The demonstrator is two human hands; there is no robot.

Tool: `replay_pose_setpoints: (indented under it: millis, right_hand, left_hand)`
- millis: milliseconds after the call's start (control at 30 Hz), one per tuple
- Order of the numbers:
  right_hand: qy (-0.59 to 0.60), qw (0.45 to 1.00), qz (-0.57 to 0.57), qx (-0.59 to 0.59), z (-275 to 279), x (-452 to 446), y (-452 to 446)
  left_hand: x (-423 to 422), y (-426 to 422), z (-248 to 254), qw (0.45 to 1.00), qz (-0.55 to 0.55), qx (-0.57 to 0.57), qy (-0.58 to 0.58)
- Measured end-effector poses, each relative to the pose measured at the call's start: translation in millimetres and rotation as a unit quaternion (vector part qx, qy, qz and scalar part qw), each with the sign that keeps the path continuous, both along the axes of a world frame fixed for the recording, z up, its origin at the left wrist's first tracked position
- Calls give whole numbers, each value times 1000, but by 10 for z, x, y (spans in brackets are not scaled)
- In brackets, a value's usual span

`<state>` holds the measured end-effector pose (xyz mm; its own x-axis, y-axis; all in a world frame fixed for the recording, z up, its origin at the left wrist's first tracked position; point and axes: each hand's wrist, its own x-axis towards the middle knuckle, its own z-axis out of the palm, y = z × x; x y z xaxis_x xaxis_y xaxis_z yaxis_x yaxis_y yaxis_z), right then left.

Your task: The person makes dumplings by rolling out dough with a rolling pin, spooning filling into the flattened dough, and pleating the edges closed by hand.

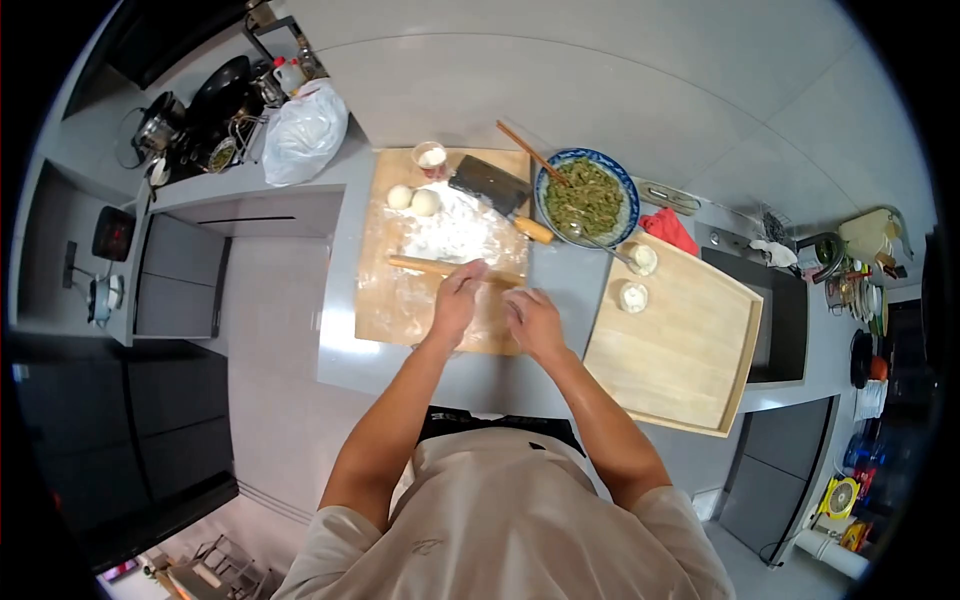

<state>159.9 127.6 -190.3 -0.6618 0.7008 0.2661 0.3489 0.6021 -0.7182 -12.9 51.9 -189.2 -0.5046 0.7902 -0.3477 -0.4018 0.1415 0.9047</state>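
A wooden rolling pin (pixel 420 265) lies across the floured wooden board (pixel 380 315). My left hand (pixel 457 305) is over its middle, fingers stretched forward and covering part of it; whether they press on it I cannot tell. My right hand (pixel 535 322) is at the board's right edge, just below the pin's right end. Its fingers are bent inward and look whitish at the tips; what they hold, if anything, is unclear. Two dough balls (pixel 412 200) sit at the board's upper left, beside loose flour (pixel 450 225). A cleaver (pixel 490 184) with a wooden handle (pixel 533 230) rests at the upper right.
A blue-rimmed bowl (pixel 632 200) holds green filling, chopsticks (pixel 525 146) and a spoon (pixel 605 245). Right of me, a wooden tray (pixel 670 350) carries two pale dumplings (pixel 634 297). A small cup of flour (pixel 431 158), a red cloth (pixel 668 230), a white bag (pixel 306 135) and a sink (pixel 775 325) surround them.
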Motion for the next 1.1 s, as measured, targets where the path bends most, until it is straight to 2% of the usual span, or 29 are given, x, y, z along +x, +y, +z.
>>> replay_pose_setpoints:
  millis: [67, 100, 167, 200, 233, 267, 333, 367, 433, 500, 567, 700, 767, 833, 867, 967, 1000, 1033, 1100]
  right_hand:
    - [-51, 998, 42, 13, -62, -405, -60]
    - [-55, 998, 40, 14, -85, -605, -101]
    - [-120, 986, 14, 115, -135, -989, -144]
    - [-125, 986, 10, 114, -245, -1139, -127]
    - [-185, 977, 0, 110, -367, -1272, -107]
    - [-245, 964, -11, 103, -480, -1356, -106]
    - [-243, 966, -26, 83, -517, -1383, -140]
    - [-235, 969, -31, 66, -515, -1365, -164]
    - [-254, 963, -52, 67, -398, -1255, -280]
    - [-272, 957, -75, 67, -321, -1142, -387]
    - [-258, 960, -94, 57, -337, -1059, -448]
    - [-235, 964, -113, 50, -394, -985, -527]
    - [-235, 966, -97, 43, -388, -994, -521]
    - [-237, 968, -67, 42, -358, -954, -502]
    - [-242, 969, -40, 42, -354, -919, -504]
    - [-254, 965, 6, 58, -387, -809, -560]
    - [-254, 966, 6, 56, -389, -799, -571]
    - [-251, 966, 10, 57, -383, -785, -577]
    - [-248, 967, 14, 58, -358, -771, -579]
  left_hand:
    - [-365, -169, 52, 994, 14, -44, 102]
    - [-524, -227, 53, 994, 12, -43, 97]
    - [-844, -298, 41, 989, 40, -72, 122]
    - [-1009, -311, -35, 983, 31, -79, 162]
    - [-1159, -300, -74, 984, 25, -79, 158]
    - [-1301, -262, -115, 968, 8, -65, 242]
    - [-1591, -106, -98, 905, -60, -47, 418]
    - [-1695, 10, -51, 907, -68, -45, 414]
    - [-1870, 268, -148, 802, -106, -28, 587]
    - [-2004, 545, -337, 802, -126, -18, 583]
    - [-2082, 761, -489, 756, -141, -61, 636]
    - [-2177, 833, -385, 765, -241, -144, 580]
    - [-2164, 675, -314, 773, -238, -134, 572]
    - [-2131, 423, -201, 811, -258, -144, 505]
    - [-2080, 261, -181, 820, -232, -129, 507]
    - [-1959, -112, -225, 824, -264, -123, 487]
    - [-1871, -147, -67, 794, -297, -171, 502]
    - [-1780, -124, -106, 793, -298, -173, 502]
    - [-1594, -31, -196, 762, -194, -155, 599]
